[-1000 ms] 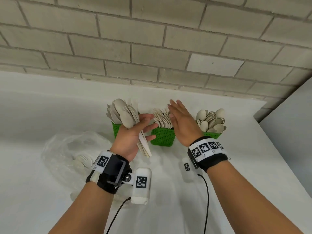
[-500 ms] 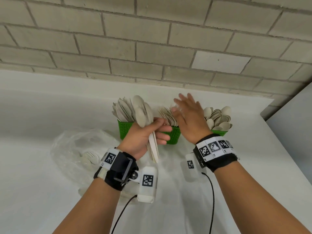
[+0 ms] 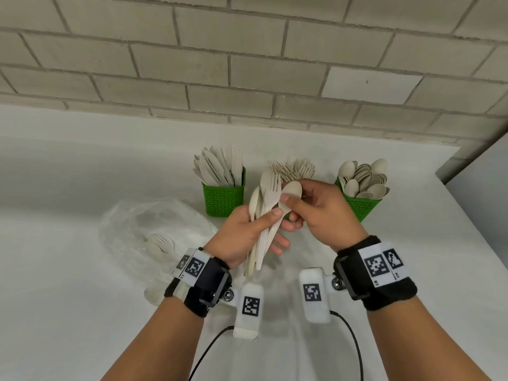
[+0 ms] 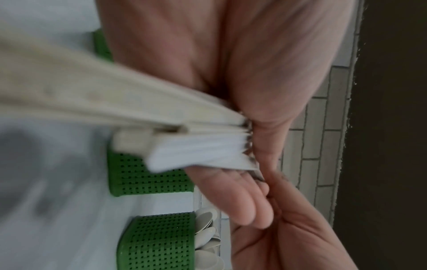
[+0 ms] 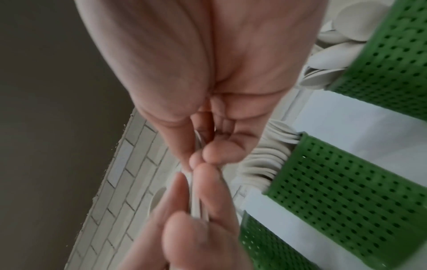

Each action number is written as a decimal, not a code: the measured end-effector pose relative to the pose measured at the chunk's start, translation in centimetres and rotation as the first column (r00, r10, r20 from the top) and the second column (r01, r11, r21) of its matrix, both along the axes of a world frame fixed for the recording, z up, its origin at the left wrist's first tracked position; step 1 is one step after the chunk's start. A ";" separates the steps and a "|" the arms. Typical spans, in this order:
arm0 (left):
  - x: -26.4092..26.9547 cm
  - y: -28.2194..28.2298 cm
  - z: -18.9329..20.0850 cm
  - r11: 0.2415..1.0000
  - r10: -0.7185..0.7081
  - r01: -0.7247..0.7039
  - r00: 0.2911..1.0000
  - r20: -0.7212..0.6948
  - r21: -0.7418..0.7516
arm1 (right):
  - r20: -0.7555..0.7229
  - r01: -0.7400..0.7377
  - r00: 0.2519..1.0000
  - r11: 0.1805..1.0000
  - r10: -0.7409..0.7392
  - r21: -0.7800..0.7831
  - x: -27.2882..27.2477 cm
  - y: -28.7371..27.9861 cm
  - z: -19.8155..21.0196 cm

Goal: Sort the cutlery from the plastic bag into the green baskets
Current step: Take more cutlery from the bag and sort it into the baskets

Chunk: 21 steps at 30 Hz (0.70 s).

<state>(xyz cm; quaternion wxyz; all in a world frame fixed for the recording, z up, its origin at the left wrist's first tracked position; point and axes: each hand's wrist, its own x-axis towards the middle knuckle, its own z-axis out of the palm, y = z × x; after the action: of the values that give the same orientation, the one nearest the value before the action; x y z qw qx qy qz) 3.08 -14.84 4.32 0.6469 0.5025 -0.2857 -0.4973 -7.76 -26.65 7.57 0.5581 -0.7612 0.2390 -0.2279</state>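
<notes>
My left hand (image 3: 244, 235) grips a bundle of pale wooden cutlery (image 3: 265, 213), spoons and a fork, held upright in front of the baskets. My right hand (image 3: 319, 210) pinches the bowl of one spoon (image 3: 291, 192) at the top of that bundle. Three green baskets stand by the wall: the left basket (image 3: 222, 200) holds knives, the right basket (image 3: 361, 209) holds spoons. The forks (image 3: 295, 167) of the middle basket show above my hands. In the left wrist view the bundle's handles (image 4: 120, 109) cross my palm. The right wrist view shows fingertips (image 5: 205, 175) meeting on thin handles.
A crumpled clear plastic bag (image 3: 154, 232) lies on the white table left of my left hand, with a fork (image 3: 163, 242) inside. A brick wall runs behind the baskets. The table's right edge (image 3: 467, 232) is close to the spoon basket. Black cables hang from both wrist units.
Both hands pulled back from the baskets toward me. The right hand, flat and empty over the middle basket before, now pinches a spoon in the left hand's bundle.
</notes>
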 end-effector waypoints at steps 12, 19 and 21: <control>-0.9 1.1 -0.9 0.999 0.002 -0.005 0.998 -0.063 -0.047 | 0.067 0.230 0.968 0.962 -0.242 0.144 -0.4 2.1 -2.0; -1.4 1.9 -0.9 0.994 -0.075 0.061 0.983 -0.168 -0.089 | 0.283 -0.177 0.958 0.843 0.031 0.507 -2.1 2.0 -2.9; -2.0 1.9 -1.1 0.993 -0.091 0.080 0.985 -0.146 -0.083 | 0.236 -0.043 0.968 0.874 -0.083 0.483 -1.9 2.3 -2.8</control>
<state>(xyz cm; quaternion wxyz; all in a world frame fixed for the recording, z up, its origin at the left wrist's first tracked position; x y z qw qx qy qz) 1.06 -12.93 3.19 0.6636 0.4257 -0.2767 -0.5494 -9.68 -24.36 4.74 0.7539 -0.5599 0.2243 -0.2604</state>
